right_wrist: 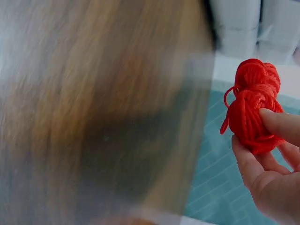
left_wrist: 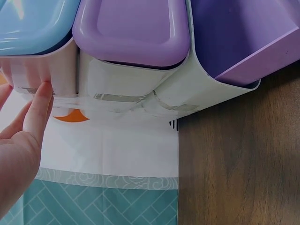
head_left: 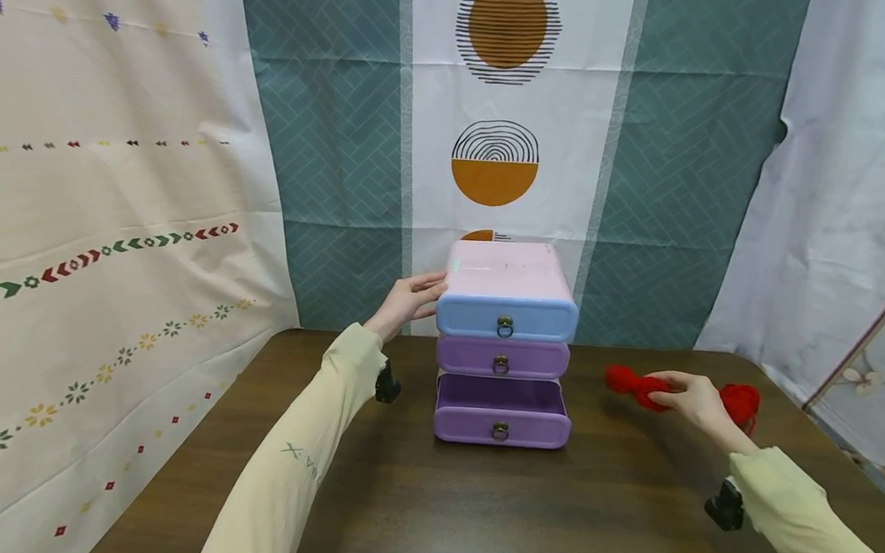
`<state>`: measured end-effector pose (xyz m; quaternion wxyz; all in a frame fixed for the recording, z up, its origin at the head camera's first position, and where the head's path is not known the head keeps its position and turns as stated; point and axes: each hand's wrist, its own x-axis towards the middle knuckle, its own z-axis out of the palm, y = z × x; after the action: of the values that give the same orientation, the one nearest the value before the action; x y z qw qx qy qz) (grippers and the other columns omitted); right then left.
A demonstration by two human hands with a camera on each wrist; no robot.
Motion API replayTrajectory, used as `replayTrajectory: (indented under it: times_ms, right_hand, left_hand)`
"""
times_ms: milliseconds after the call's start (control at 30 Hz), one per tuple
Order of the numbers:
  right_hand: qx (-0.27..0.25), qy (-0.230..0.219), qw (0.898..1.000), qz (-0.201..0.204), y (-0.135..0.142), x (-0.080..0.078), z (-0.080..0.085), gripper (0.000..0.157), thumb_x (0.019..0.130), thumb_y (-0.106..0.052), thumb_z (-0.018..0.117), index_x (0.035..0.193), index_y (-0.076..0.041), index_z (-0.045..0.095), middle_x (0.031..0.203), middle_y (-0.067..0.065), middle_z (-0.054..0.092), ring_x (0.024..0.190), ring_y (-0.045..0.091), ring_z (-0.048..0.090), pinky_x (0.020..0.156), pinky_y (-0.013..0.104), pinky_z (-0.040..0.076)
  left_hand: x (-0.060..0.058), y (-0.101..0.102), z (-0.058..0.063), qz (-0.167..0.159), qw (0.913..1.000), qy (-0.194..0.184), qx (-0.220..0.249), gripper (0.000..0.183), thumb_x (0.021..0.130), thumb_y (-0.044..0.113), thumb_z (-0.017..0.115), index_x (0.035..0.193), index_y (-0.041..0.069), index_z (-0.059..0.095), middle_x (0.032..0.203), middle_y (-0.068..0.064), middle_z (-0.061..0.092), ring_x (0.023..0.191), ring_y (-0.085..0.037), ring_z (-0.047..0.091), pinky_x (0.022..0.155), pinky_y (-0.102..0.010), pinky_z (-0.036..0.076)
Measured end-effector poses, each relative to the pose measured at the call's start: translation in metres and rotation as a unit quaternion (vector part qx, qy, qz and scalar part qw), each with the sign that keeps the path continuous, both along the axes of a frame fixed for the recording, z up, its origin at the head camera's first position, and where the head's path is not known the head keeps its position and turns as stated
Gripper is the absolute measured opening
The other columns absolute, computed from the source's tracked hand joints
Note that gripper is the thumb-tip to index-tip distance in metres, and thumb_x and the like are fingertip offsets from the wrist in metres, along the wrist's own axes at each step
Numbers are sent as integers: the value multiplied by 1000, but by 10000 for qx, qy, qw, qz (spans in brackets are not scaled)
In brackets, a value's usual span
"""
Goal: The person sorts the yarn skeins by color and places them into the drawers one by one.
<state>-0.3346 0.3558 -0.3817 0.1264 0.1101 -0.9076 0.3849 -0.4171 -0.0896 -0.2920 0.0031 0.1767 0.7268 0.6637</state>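
A stack of three small drawers stands on the table. Its pink top case (head_left: pixel 509 267) has a blue drawer (head_left: pixel 506 317), with a closed purple drawer (head_left: pixel 504 357) beneath it. The bottom purple drawer (head_left: pixel 502 427) is pulled out, and its visible inside is bare. My left hand (head_left: pixel 407 305) rests against the left side of the top case, fingers extended; in the left wrist view its fingertips (left_wrist: pixel 45 89) touch the pink wall. To the right of the stack, my right hand (head_left: pixel 695 401) grips a red yarn skein (right_wrist: pixel 255 105) between thumb and fingers, above the table.
Another red yarn bundle (head_left: pixel 740 404) lies on the table to the right, partly behind my right hand. The brown wooden table (head_left: pixel 505 514) reaches back to a hanging patterned curtain (head_left: pixel 330 137). White cloths (head_left: pixel 115 209) hang at both sides.
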Motion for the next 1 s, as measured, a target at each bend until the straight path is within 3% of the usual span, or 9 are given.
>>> replayTrajectory:
  times_ms: [433,600,1000]
  right_hand:
    - [-186,198,9962,832,-27,8,15,31,81,-7,68,109,7,61,100,20,62,81,25,60,65,26,51]
    - [-290,48,9938,1068,-38,7,21,30,81,-7,68,108,5,62,96,16,63,80,22,61,67,27,52]
    - [-752,-4,9808,1798,-76,4,32,26,78,-1,69,102,7,63,89,14,65,73,20,62,65,31,54]
  left_hand:
    - [1,0,0,-5,10000,38,-71,47,89,25,60,132,11,49,126,-8,50,108,-19,52,83,-31,48]
    - [0,0,0,26,10000,3,-79,48,88,26,61,132,13,49,126,-7,50,107,-18,52,82,-30,48]
    - [-2,2,2,18,10000,-54,-28,47,89,24,60,133,10,48,127,-10,48,109,-21,51,83,-31,48]
